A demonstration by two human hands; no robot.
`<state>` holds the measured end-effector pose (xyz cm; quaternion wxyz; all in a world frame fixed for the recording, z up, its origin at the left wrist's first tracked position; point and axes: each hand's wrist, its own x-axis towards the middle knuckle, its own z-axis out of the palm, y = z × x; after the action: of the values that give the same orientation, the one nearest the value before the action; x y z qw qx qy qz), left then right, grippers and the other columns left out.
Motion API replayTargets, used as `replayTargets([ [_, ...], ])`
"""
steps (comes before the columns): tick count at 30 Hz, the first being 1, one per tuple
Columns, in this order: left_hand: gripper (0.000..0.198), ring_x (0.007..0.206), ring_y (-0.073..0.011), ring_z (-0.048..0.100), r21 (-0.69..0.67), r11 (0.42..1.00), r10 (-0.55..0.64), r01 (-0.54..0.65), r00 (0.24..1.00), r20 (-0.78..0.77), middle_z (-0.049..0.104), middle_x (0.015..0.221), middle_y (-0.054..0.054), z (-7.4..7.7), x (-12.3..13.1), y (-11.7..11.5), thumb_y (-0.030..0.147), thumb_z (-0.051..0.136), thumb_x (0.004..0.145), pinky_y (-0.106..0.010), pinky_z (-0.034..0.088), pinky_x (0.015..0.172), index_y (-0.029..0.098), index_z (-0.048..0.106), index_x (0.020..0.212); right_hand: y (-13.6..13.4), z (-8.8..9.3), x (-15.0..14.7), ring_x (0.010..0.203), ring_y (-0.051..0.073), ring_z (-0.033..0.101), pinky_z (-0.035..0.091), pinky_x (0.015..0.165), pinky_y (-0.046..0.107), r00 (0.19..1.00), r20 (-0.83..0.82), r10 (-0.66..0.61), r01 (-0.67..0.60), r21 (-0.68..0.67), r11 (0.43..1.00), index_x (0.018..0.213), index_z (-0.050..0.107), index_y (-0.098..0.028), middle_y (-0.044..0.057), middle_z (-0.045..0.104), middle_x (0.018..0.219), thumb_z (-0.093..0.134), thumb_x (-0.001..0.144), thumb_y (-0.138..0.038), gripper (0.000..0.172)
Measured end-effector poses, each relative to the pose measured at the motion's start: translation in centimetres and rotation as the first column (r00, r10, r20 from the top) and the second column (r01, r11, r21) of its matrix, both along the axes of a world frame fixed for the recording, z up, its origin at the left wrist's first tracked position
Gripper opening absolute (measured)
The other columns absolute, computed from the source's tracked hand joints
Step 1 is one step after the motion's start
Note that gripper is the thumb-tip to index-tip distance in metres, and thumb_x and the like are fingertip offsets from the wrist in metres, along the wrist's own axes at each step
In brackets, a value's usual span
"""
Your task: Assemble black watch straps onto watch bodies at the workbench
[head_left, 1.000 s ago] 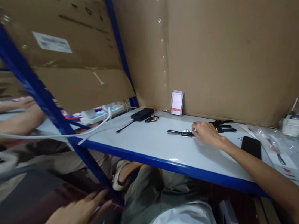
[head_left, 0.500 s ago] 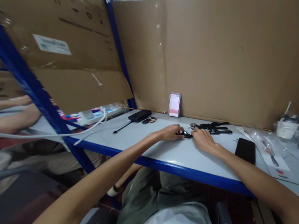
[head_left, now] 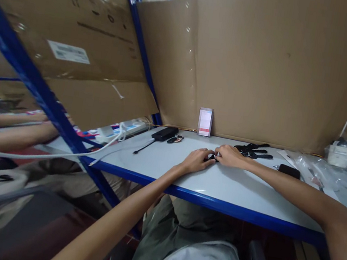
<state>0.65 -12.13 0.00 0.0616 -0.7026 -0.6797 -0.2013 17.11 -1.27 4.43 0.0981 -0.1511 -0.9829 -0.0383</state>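
Observation:
Low over the table, both hands meet around a small black object [head_left: 212, 156], mostly covered by fingers; its kind does not show. My left hand [head_left: 197, 159] is closed on its left side, with the fingers curled. My right hand [head_left: 229, 156] pinches at its right side, thumb and fingertips close together. Just beyond the right wrist lie black straps [head_left: 253, 150], like watch bands, in a loose pile. Behind the hands a phone [head_left: 205, 122] with a lit, blurred screen leans upright against the cardboard.
A black adapter box [head_left: 164, 133] with a short cable lies left, beside small dark round pieces [head_left: 175, 139]. Right are a dark phone-like slab [head_left: 289, 171], plastic bags [head_left: 328, 172] and a white cup [head_left: 339, 155]. A white cable [head_left: 57, 158] crosses left, near another person's forearms [head_left: 11, 135].
My right hand has moved slightly left, away from the strap pile and closer to my left hand. Its forearm now partly covers the dark slab. The view has shifted a little.

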Motion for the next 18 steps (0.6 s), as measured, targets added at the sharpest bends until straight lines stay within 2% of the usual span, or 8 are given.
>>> replayTargets([
  [2, 0.043, 0.084, -0.0217, 0.058, 0.006, 1.0, -0.003, 0.003, 1.0, -0.008, 0.062, 0.087, -0.007, -0.1, -0.4, 0.1, 0.043, 0.049, 0.094, -0.032, 0.044, 0.079, 0.018, 0.064, 0.124, -0.3, -0.4, -0.3, 0.105, 0.026, 0.065, 0.046, 0.084, 0.032, 1.0, -0.015, -0.008, 0.008, -0.001, 1.0, 0.117, 0.067, -0.018, 0.014, 0.071, 0.115, 0.047, 0.097, -0.025, 0.03],
  [5, 0.039, 0.087, -0.0228, 0.058, 0.029, 0.999, 0.031, -0.031, 0.999, -0.012, 0.062, 0.092, -0.009, -0.4, -1.1, 0.5, 0.042, 0.051, 0.092, -0.033, 0.044, 0.081, 0.015, 0.068, 0.114, -1.1, -1.4, -0.3, 0.106, 0.027, 0.064, 0.046, 0.087, 0.036, 0.998, -0.052, -0.035, 0.034, -0.012, 0.999, 0.128, 0.058, -0.018, 0.015, 0.065, 0.124, 0.044, 0.099, -0.025, 0.034],
  [9, 0.032, 0.087, -0.0214, 0.059, 0.034, 0.999, 0.022, -0.024, 0.998, 0.054, 0.064, 0.095, -0.007, -0.2, -1.1, 0.4, 0.039, 0.055, 0.09, -0.033, 0.045, 0.081, 0.016, 0.065, 0.111, -2.0, -2.3, -0.1, 0.102, 0.027, 0.064, 0.047, 0.082, 0.037, 0.99, -0.11, -0.092, 0.088, -0.044, 0.995, 0.13, 0.055, -0.019, 0.015, 0.061, 0.126, 0.035, 0.102, -0.026, 0.035],
  [13, 0.024, 0.083, -0.0192, 0.06, 0.007, 0.999, 0.045, -0.046, 0.99, 0.13, 0.066, 0.093, -0.004, 0.3, 0.4, -1.7, 0.033, 0.057, 0.089, -0.031, 0.046, 0.077, 0.019, 0.06, 0.109, -2.9, -2.5, 0.4, 0.098, 0.025, 0.063, 0.045, 0.079, 0.034, 0.986, -0.144, -0.082, 0.076, -0.046, 0.996, 0.12, 0.06, -0.018, 0.013, 0.064, 0.119, 0.035, 0.103, -0.026, 0.031],
  [18, 0.021, 0.09, -0.0223, 0.058, 0.059, 0.982, 0.176, -0.181, 0.982, 0.073, 0.064, 0.096, -0.006, -0.2, 3.3, -5.4, 0.025, 0.057, 0.089, -0.034, 0.045, 0.08, 0.021, 0.058, 0.11, -4.4, -2.7, 1.3, 0.112, 0.026, 0.054, 0.039, 0.091, 0.035, 0.977, -0.195, 0.085, -0.077, 0.046, 0.996, 0.107, 0.064, -0.016, 0.013, 0.067, 0.108, 0.041, 0.103, -0.027, 0.026],
])
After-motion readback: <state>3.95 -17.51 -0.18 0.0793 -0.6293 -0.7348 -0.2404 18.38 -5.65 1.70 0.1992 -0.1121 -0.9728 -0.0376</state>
